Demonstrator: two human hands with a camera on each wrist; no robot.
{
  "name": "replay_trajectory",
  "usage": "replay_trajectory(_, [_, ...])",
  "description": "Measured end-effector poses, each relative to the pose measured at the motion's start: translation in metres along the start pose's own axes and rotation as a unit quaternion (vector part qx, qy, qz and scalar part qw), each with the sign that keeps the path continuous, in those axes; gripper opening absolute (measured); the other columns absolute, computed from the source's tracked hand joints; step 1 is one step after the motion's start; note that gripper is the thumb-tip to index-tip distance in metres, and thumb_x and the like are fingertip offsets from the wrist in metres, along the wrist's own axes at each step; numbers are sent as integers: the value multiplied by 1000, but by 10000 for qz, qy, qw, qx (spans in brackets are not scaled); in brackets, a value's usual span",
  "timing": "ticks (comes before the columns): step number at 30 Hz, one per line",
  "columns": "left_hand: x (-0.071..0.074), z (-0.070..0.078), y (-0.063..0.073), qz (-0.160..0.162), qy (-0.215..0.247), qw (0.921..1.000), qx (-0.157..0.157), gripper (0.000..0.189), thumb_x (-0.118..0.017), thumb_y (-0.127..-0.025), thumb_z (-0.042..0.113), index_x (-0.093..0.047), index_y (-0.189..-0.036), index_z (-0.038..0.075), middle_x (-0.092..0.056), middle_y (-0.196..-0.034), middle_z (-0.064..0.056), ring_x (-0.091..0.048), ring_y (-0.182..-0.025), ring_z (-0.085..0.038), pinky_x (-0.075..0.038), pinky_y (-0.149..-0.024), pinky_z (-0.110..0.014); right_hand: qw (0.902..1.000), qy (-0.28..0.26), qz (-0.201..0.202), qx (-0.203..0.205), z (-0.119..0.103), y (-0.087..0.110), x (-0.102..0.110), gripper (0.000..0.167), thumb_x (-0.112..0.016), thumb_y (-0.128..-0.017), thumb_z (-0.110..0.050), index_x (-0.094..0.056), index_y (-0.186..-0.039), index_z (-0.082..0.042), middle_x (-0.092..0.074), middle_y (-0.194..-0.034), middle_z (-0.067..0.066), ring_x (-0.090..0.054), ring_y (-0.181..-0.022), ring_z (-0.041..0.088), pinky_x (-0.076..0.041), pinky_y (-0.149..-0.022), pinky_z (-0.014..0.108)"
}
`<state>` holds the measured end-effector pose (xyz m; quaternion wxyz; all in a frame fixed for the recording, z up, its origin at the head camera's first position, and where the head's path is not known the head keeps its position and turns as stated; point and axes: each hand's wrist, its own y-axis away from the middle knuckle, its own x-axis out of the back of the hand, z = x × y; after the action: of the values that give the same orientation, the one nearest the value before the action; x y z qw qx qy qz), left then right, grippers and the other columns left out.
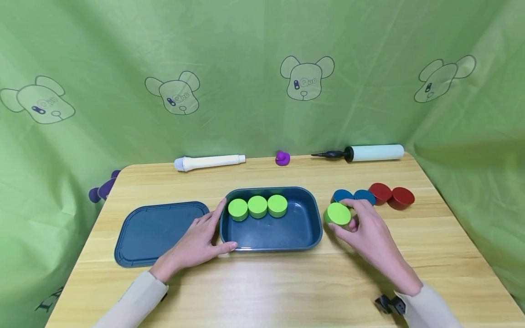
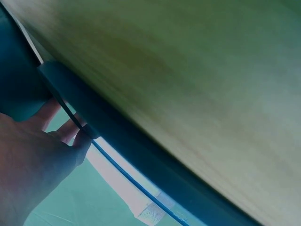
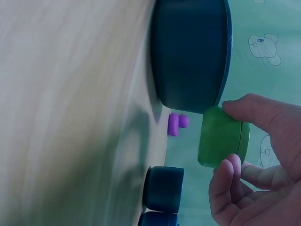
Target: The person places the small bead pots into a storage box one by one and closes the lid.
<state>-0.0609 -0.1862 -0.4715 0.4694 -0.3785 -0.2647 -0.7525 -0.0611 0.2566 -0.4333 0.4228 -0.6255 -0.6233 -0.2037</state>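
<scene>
My right hand pinches a green round container between thumb and fingers, just right of the blue box. In the right wrist view the green container shows a lid seam and hangs above the table. The open blue box holds three green round containers in a row along its back left. My left hand rests at the box's left end, thumb by the front rim and fingers stretched to the back corner. Two blue round containers stand behind my right hand, partly hidden, beside two red ones.
A flat blue lid lies left of the box, partly under my left forearm. Along the wooden table's back edge lie a white microphone-shaped thing, a purple duck and a hand pump. A green curtain hangs behind.
</scene>
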Motion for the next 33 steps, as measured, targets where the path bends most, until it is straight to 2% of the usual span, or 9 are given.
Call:
replay_trajectory(7, [-1,-1,0,23,-9,10000,-17,116,-65,-95,80,5,-176,36,-38,-172,-12,-34,-158,-41,-23,-126,-65,9998,-46,195,49,-7,-4,-1,61,-99,-83,-18,-68,-133,-4,-54,-110,11,-52,-88,23,-44,-70,27])
replay_trajectory(16, [0,0,0,-13,17,10000,-19,117,-65,-95,79,6,-176,35,-37,-173,-12,-33,-158,-42,-21,-126,-65,9993,-231,285,110,-15,-12,-3,63,-99,-83,-18,-69,-136,-2,-56,-113,15,-57,-86,24,-48,-70,21])
replay_trajectory(27, [-1,-1,-1,-2,10,10000,-28,117,-65,-94,81,5,-176,36,-37,-173,-15,-34,-158,-41,-23,-126,-64,9985,-511,170,124,-24,-17,-12,60,-97,-85,-18,-69,-136,-2,-57,-117,15,-53,-94,23,-51,-74,29])
replay_trajectory(31, [-1,-2,-1,-23,32,10000,-12,117,-65,-94,80,5,-176,35,-37,-173,-14,-33,-158,-42,-22,-126,-64,9977,-655,117,103,-26,-19,-15,59,-97,-87,-20,-70,-136,-3,-58,-128,17,-55,-107,30,-50,-81,30])
replay_trajectory(33, [0,-1,-1,-29,45,10000,-2,117,-66,-94,80,5,-176,35,-37,-173,-14,-33,-158,-42,-21,-127,-64,9976,-677,82,84,-27,-21,-17,59,-96,-87,-21,-70,-136,-4,-57,-135,18,-55,-117,33,-51,-87,35])
